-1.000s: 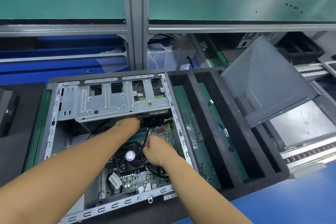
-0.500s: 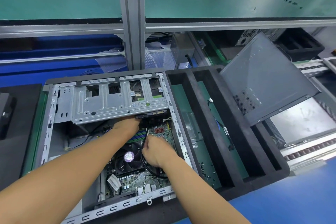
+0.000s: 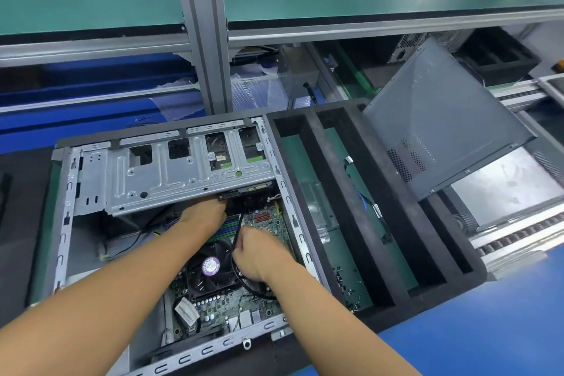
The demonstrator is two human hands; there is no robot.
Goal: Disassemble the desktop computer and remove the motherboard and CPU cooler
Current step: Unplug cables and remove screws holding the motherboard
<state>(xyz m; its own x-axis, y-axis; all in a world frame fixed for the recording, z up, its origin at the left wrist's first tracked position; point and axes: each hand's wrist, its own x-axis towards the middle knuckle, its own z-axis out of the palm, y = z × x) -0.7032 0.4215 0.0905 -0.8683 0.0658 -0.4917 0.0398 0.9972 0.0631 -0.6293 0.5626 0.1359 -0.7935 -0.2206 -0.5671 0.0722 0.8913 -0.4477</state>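
An open desktop case (image 3: 65, 223) lies flat in front of me. Inside it sits the green motherboard (image 3: 232, 302) with a black CPU cooler fan (image 3: 210, 265) that carries a purple label. My left hand (image 3: 204, 212) reaches under the silver drive cage (image 3: 171, 174), and its fingers are hidden there. My right hand (image 3: 256, 253) pinches a black cable (image 3: 236, 230) that runs up toward the cage and loops down over the board.
A black foam tray (image 3: 345, 223) with long slots and several loose screws lies right of the case. A grey side panel (image 3: 439, 119) leans beyond it over a conveyor (image 3: 518, 232). A grey frame post (image 3: 201, 30) stands behind the case.
My right hand has shifted slightly down and left along the black cable. My left hand stays under the drive cage. The view has drifted a little.
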